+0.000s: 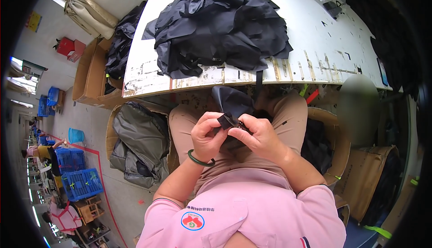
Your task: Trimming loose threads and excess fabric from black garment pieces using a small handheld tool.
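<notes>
Above my lap, just in front of the table edge, both hands work close together on a black fabric piece (231, 100). My left hand (208, 133), with a dark green bangle at its wrist, pinches a folded end of the fabric between thumb and fingers. Thumb and forefinger of my right hand (258, 135) close on the same piece from the other side. A small dark part with light dots shows at the right fingertips; its kind is unclear. The fabric's wider end spreads toward the table. On the white table (144, 75) lies a large heap of black fabric pieces (220, 27).
A cardboard box (110, 126) holding dark grey fabric (140, 140) stands by my left leg. Farther left is another open carton (85, 75). Boxes with black fabric stand at my right, near a large carton (366, 180). Blue crates (82, 183) and people are beyond the aisle.
</notes>
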### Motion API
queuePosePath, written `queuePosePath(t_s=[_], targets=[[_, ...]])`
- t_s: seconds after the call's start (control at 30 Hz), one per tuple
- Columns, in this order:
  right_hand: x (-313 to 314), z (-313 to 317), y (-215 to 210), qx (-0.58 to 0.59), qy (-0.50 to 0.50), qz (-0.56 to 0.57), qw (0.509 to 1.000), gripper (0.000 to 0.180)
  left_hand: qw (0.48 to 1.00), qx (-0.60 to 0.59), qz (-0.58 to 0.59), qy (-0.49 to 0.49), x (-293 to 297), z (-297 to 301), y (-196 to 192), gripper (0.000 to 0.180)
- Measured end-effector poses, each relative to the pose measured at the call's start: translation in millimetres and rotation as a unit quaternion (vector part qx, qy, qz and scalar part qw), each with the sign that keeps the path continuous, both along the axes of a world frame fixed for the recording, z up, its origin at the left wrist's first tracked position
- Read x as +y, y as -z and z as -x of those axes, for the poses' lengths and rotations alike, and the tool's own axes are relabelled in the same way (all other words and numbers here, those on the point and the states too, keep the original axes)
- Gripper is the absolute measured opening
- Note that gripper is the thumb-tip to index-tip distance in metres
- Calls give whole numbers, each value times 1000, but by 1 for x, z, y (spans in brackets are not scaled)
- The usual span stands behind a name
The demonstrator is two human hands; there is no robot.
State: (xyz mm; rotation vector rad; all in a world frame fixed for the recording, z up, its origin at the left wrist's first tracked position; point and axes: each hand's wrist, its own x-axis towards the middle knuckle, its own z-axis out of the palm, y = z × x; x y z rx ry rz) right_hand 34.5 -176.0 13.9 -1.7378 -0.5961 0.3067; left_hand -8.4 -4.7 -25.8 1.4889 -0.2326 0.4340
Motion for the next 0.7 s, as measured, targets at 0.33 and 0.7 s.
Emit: queuePosePath(t_s=[0.33,0.7], targets=[[0,4,0,4,2,4,1000,35,999,36,6,-8,0,4,-2,18],[3,4,1,6,14,-12,1000,33,1000,13,-12,2,3,3,1,17]])
